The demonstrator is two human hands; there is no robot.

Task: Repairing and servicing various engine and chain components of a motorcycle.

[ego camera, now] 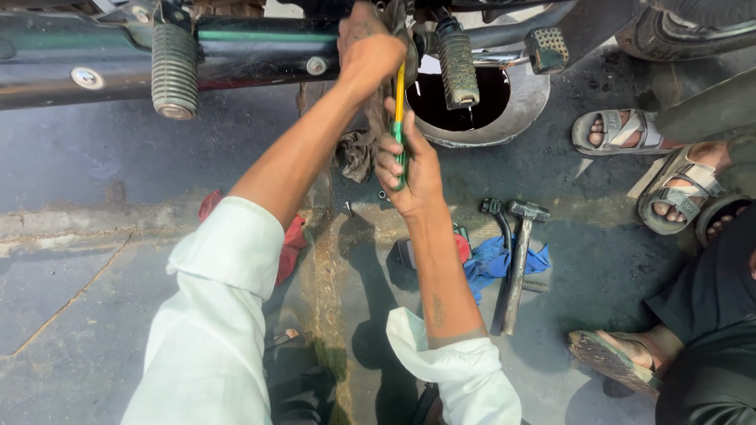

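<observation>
Under the motorcycle: left hand (368, 49) is clenched around a dirty rag (358, 149) up against the frame; right hand (409, 169) is wrapped around the green-and-yellow screwdriver (399, 118), shaft pointing up.
Doing it well: judged from the grip, keep the shaft in line with the fastener and steady it with the rag hand.
Drain pan (520, 110): just behind the hands, holding dark oil.
Floor (118, 181): stained, cracked concrete with two hammers (516, 260) on a blue cloth (488, 264).
Room: outdoors in sun; other people's sandalled feet (622, 130) at right.
</observation>
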